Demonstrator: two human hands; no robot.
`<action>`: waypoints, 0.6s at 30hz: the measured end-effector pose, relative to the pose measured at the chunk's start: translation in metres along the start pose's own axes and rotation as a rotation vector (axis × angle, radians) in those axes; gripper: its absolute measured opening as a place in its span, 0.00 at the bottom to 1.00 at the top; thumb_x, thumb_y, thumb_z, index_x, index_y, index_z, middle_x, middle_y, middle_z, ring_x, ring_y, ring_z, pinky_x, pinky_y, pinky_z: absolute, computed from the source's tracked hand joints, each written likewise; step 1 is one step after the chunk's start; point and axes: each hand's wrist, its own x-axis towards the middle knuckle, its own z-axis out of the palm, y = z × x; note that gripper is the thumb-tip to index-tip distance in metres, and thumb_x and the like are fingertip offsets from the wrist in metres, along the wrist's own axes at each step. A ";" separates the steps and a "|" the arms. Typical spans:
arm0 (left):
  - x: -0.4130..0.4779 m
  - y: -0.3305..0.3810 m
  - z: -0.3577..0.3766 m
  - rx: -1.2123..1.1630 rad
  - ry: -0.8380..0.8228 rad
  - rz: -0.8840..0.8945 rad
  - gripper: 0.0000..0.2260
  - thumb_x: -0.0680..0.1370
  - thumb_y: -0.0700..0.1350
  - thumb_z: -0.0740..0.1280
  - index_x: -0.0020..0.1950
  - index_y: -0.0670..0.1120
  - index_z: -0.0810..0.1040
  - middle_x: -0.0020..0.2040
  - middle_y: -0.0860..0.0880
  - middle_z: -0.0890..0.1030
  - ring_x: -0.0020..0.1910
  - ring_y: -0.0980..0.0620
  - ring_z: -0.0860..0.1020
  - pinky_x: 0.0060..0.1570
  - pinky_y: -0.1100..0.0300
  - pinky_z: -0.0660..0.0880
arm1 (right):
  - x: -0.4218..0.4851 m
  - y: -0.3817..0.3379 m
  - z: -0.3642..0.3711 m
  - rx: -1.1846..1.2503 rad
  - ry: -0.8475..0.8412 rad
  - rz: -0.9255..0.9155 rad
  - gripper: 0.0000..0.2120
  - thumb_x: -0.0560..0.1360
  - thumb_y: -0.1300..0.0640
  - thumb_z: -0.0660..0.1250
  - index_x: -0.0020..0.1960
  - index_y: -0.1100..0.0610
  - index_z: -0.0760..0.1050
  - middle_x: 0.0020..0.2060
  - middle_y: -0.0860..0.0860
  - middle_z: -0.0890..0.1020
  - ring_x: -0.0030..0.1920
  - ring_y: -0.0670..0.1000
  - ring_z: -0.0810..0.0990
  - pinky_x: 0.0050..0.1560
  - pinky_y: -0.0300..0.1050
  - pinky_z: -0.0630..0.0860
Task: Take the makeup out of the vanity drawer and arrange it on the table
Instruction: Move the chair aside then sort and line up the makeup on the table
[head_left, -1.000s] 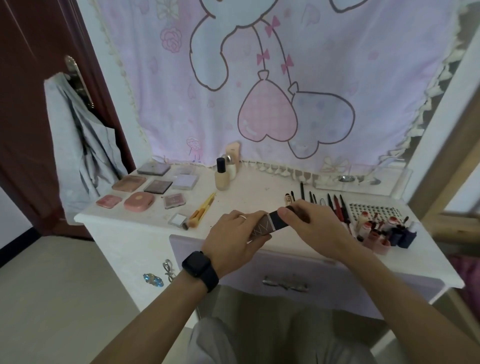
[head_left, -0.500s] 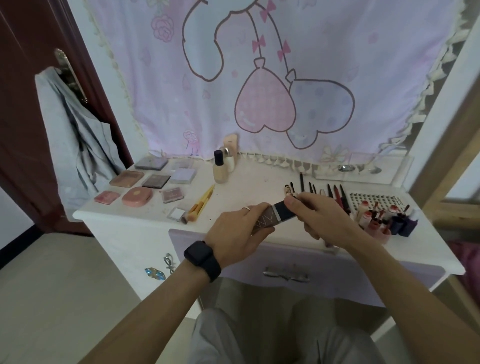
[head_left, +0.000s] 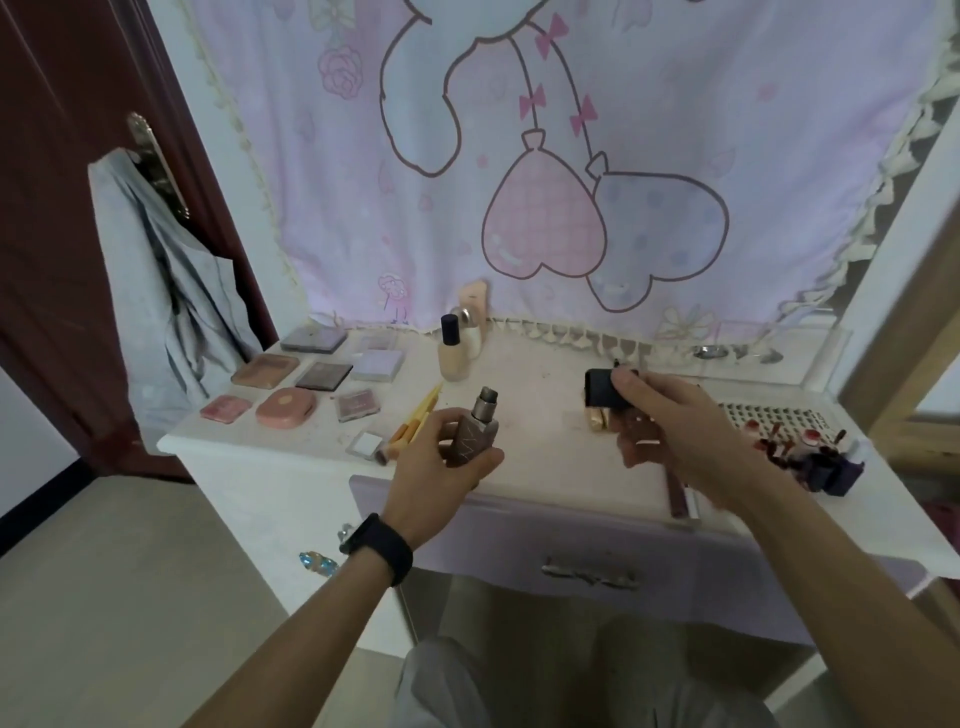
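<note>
The left hand (head_left: 447, 457) curls its grip round the lipstick tube (head_left: 475, 428), held above the table (head_left: 540, 431) just in front of the foundation bottle (head_left: 453, 356), long axis near upright, silver neck up. The right hand (head_left: 670, 426) pinches the black cap (head_left: 600, 396) in its grip, front-right of that bottle and apart from the tube.

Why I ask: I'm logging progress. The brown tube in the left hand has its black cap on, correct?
No: the head view shows the brown tube in the left hand with its black cap off, held in the right hand.
</note>
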 end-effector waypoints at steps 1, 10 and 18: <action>0.001 0.001 0.003 -0.078 -0.008 -0.041 0.19 0.72 0.47 0.78 0.60 0.51 0.76 0.49 0.55 0.82 0.43 0.58 0.82 0.40 0.62 0.80 | 0.003 0.005 0.004 0.088 -0.018 0.058 0.24 0.69 0.40 0.74 0.54 0.59 0.80 0.38 0.55 0.83 0.31 0.52 0.79 0.31 0.43 0.78; 0.063 0.018 0.018 -0.135 0.030 -0.095 0.11 0.70 0.50 0.79 0.50 0.50 0.84 0.44 0.55 0.85 0.42 0.61 0.82 0.37 0.73 0.74 | 0.031 0.029 0.022 0.116 0.049 0.231 0.14 0.73 0.53 0.75 0.55 0.56 0.80 0.47 0.54 0.86 0.44 0.53 0.87 0.39 0.43 0.81; 0.154 0.010 0.053 -0.010 -0.060 -0.073 0.10 0.71 0.48 0.78 0.48 0.52 0.81 0.46 0.55 0.83 0.40 0.69 0.79 0.35 0.77 0.72 | 0.118 0.029 0.000 -0.314 0.212 0.139 0.09 0.78 0.54 0.70 0.57 0.48 0.75 0.45 0.51 0.85 0.41 0.48 0.83 0.41 0.43 0.82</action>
